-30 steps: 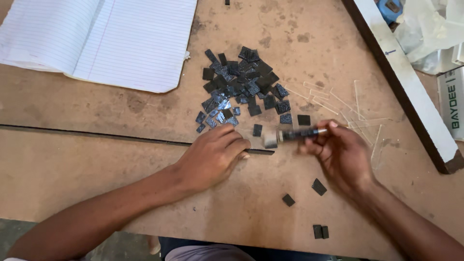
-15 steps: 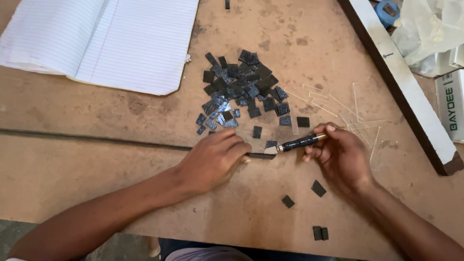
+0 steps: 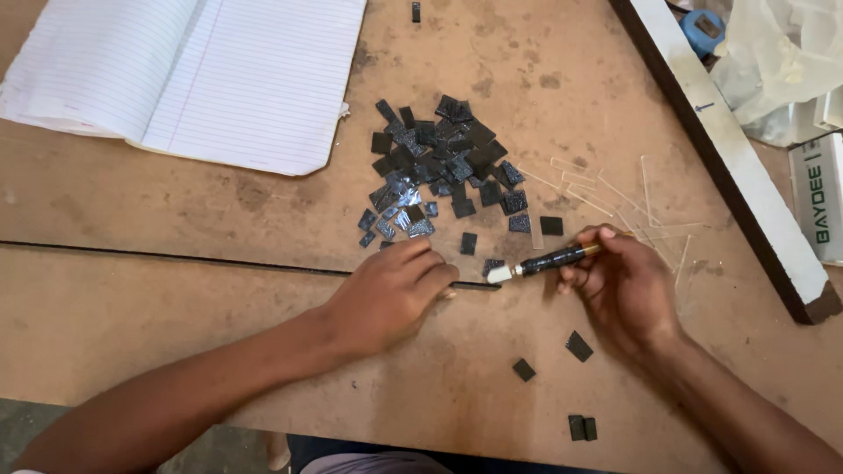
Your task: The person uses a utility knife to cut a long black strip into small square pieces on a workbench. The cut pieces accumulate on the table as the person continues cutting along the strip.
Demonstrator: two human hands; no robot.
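My right hand (image 3: 625, 290) grips a black pen-shaped cutter (image 3: 553, 260) with a white head, its tip resting on the end of a thin dark strip (image 3: 474, 285) that lies along the board seam. My left hand (image 3: 386, 294) presses flat on that strip, fingers curled over it. Just beyond both hands lies a pile of several small black square pieces (image 3: 439, 167). Three loose black pieces (image 3: 579, 346) lie near my right wrist.
An open lined notebook (image 3: 184, 75) lies at the back left. Thin clear offcut strips (image 3: 615, 197) are scattered to the right of the pile. A long white bar with a dark edge (image 3: 729, 149) runs diagonally at right, with plastic wrap and a box behind it.
The cutter has swung from lying across my fingers to pointing left, its white tip now down at the strip's end. My left hand stayed pressed on the strip.
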